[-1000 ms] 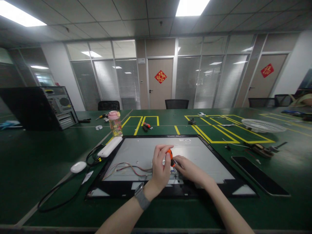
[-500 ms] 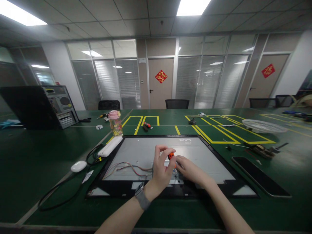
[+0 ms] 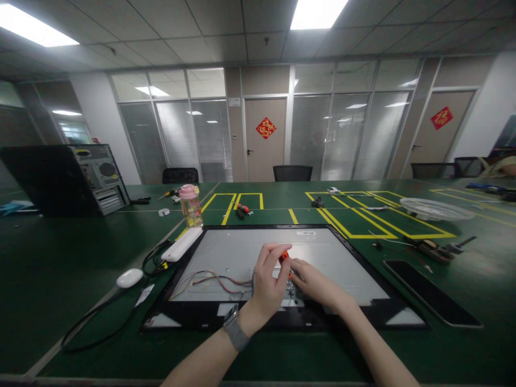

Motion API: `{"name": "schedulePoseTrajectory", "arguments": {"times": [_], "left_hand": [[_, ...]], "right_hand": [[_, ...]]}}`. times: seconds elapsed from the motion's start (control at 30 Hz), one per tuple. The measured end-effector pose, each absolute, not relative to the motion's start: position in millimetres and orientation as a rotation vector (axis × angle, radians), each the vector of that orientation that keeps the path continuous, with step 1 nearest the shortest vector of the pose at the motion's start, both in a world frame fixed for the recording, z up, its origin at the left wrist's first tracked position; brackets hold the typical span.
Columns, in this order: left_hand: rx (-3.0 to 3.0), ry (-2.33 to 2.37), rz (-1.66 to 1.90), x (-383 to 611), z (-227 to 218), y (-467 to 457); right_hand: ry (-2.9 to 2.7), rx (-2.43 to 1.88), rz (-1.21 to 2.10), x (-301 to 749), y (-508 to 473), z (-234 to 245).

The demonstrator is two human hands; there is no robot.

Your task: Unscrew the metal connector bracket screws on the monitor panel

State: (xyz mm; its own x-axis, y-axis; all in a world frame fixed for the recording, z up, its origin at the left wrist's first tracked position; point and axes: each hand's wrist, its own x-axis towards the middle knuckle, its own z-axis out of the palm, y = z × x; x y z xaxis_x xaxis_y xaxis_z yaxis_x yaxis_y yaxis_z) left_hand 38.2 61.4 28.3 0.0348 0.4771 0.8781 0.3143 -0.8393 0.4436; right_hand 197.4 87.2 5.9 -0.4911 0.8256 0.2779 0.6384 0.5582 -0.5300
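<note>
A flat grey display panel (image 3: 226, 247) with a black frame lies on the green table in front of me. Over its middle, my left hand (image 3: 268, 277) has its fingers closed around the top of an upright orange-and-black screwdriver (image 3: 284, 257). My right hand (image 3: 312, 279) is pinched at the lower part of the same screwdriver, its fingertips partly hidden. The tool's tip is too small to make out, close to small metal parts at the panel's lower middle. Thin coloured wires (image 3: 220, 278) run left across the panel from beneath my left hand.
A pink-lidded bottle (image 3: 191, 205), a white power strip (image 3: 183, 244) and a white mouse-like object (image 3: 129, 277) stand left of the panel. To the right lie a black phone (image 3: 429, 293) and a small circuit assembly (image 3: 433, 249). An open computer case (image 3: 60, 180) stands far left.
Both hands stay at the same spot on the screwdriver. My left fingers have shifted very slightly around its handle, and the view has tilted a little.
</note>
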Motion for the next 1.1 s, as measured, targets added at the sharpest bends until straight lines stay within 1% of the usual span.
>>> {"name": "schedulePoseTrajectory", "arguments": {"times": [0.1,0.3,0.53,0.73,0.83,1.1], "left_hand": [[2.166,0.835,1.958,37.4,26.3,61.6],[2.152,0.795,1.873,36.4,28.4,58.4],[2.136,0.9,1.955,36.6,27.3,62.8],[2.087,0.874,1.876,36.3,29.4,58.9],[2.024,0.855,1.913,37.7,30.7,60.5],[2.075,0.899,1.954,35.8,29.6,62.0]], "right_hand": [[-2.273,-1.182,0.491,196.9,85.7,6.7],[-2.293,-1.194,0.483,196.3,88.2,5.0],[-2.277,-1.187,0.501,195.7,85.7,8.5],[-2.272,-1.2,0.493,195.9,85.0,9.1],[-2.287,-1.194,0.494,195.8,86.3,8.0],[-2.286,-1.179,0.498,196.5,86.0,8.2]]}}
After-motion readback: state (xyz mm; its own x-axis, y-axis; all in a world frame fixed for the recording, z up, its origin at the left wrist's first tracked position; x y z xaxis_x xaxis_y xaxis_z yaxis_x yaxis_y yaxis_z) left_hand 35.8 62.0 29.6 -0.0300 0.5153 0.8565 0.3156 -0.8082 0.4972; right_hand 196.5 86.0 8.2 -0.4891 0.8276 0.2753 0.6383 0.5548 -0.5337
